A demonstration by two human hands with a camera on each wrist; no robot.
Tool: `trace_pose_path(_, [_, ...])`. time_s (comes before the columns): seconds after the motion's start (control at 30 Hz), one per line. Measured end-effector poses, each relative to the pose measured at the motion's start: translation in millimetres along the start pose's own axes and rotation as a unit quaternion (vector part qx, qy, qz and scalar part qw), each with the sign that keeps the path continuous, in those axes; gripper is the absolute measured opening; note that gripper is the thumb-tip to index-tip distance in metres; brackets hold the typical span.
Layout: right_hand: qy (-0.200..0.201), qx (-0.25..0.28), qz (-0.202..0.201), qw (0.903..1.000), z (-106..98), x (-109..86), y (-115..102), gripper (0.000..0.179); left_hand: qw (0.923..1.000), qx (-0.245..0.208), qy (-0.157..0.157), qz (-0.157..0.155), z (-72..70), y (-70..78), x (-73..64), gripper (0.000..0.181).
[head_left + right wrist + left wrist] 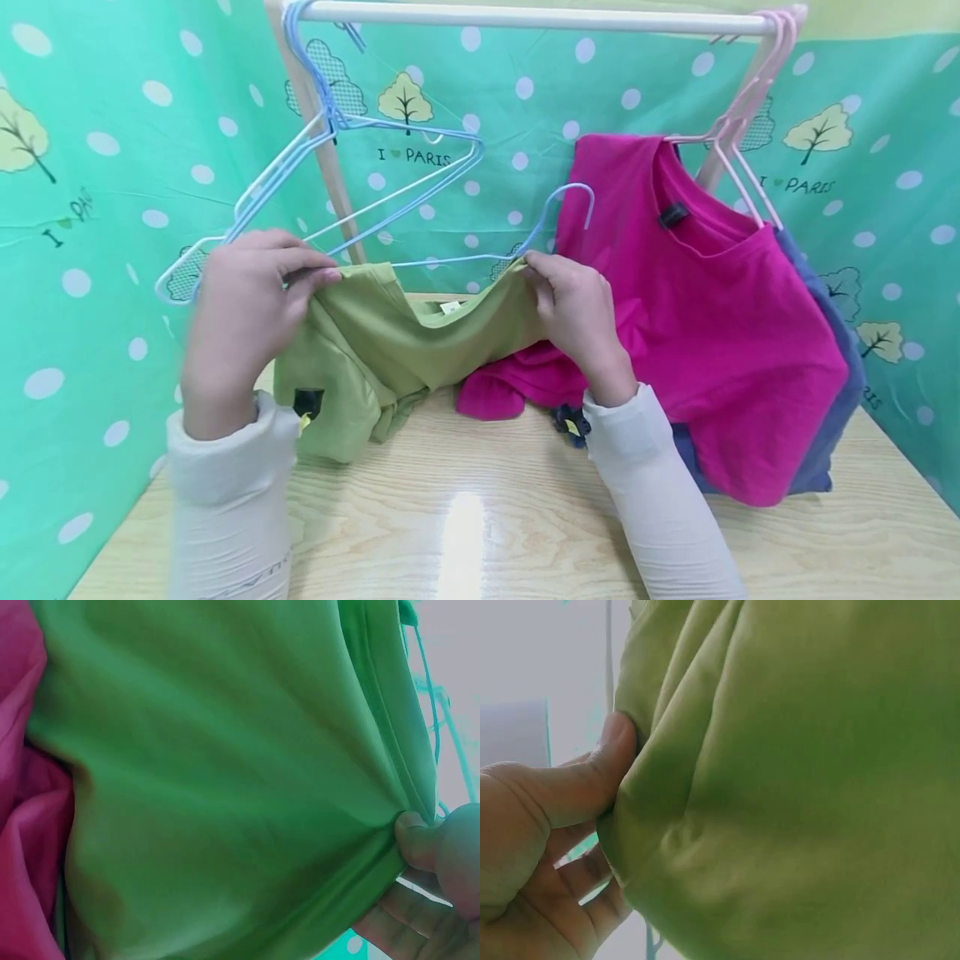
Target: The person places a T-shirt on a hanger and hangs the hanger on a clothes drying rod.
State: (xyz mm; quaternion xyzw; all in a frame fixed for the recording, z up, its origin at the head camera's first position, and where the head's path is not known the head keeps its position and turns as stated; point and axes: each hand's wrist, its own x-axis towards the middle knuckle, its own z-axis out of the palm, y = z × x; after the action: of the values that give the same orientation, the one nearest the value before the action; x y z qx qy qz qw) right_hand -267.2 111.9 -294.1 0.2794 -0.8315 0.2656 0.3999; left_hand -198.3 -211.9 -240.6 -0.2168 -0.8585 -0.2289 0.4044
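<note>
An olive-green T-shirt (450,346) is stretched between the two hands, its neckline sagging in the middle with a small white label showing. The left hand (251,304) pinches one shoulder between thumb and fingers; in the left wrist view the thumb (615,742) presses on the green cloth (802,787). At the other shoulder the right hand (577,304) pinches the fabric, and its thumb (416,836) shows in the right wrist view. A light-blue hanger (551,204) has its hook sticking up beside the right hand, its bar running behind the neckline and its lower part hidden by the shirt.
Several blue and white hangers (330,125) hang at the left end of a white rail (525,17). Toward the right, a magenta T-shirt (735,350) hangs on pink hangers (731,133), with a blue garment (832,400) behind it. Below is a wooden tabletop (390,517).
</note>
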Motion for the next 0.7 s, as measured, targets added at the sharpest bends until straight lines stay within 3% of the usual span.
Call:
trace_pose_path(0.53, [0.024,-0.029,-0.024,0.999,8,-2.2,-12,0.017,0.9994,0.012,-0.024,0.022,22.4,9.6,5.5,0.006])
trace_pose_path(0.7, [0.018,-0.033,-0.033,0.9987,9,-1.9,-17,0.024,0.9985,0.012,-0.03,0.045,31.8,15.7,5.2,0.008])
